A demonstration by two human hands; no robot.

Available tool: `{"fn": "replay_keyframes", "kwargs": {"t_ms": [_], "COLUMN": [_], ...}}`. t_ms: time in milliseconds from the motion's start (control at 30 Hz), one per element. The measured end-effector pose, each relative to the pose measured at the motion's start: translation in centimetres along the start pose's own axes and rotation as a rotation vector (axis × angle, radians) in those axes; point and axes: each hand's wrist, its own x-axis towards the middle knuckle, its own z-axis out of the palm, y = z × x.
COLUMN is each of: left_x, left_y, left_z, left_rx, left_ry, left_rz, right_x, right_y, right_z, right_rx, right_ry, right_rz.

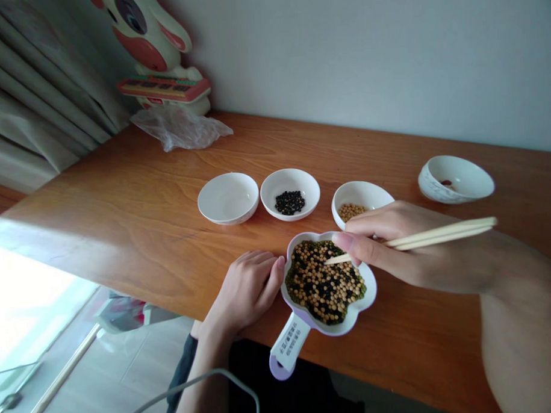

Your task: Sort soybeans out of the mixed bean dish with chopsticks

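My right hand (394,238) is closed on a pair of chopsticks (439,234), which slant down to the left. Their tips point into a purple-rimmed, flower-shaped dish with a handle (369,287). A mix of tan, black and green beans (326,283) covers its bottom; whether a bean is between the tips, I cannot tell. Resting on the table left of this dish, my left hand (251,285) has its fingers curled in, and the thumb touches or nearly touches the rim. Behind stand a white bowl with black beans (289,177) and one with tan beans (369,191), partly hidden by my right hand.
A bare white bowl (227,199) stands at the left of the row. Farther right, another white bowl (464,185) holds a few reddish-brown pieces. A clear plastic bag (182,131) and a cow-like toy keyboard (167,90) sit at the back left of the wooden table (145,235).
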Motion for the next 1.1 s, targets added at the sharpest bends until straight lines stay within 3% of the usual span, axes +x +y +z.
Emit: {"fn": "replay_keyframes", "kwargs": {"t_ms": [367,700,867,1100], "left_x": [0.0,0.0,0.0,0.0], "left_y": [0.0,0.0,-0.1,-0.2], "left_z": [-0.1,0.0,0.1,0.1], "left_rx": [-0.004,-0.002,0.007,0.015], "left_ry": [0.012,0.013,0.019,0.021], "left_rz": [0.009,0.016,0.016,0.017], "right_x": [-0.1,0.1,0.2,-0.5], "right_y": [0.9,2.5,2.3,1.2], "right_z": [0.9,2.0,2.0,0.8], "right_rx": [-0.015,-0.155,-0.131,-0.022], "right_ry": [0.066,0.176,0.173,0.059], "right_rz": [0.105,-0.087,-0.047,0.115]}}
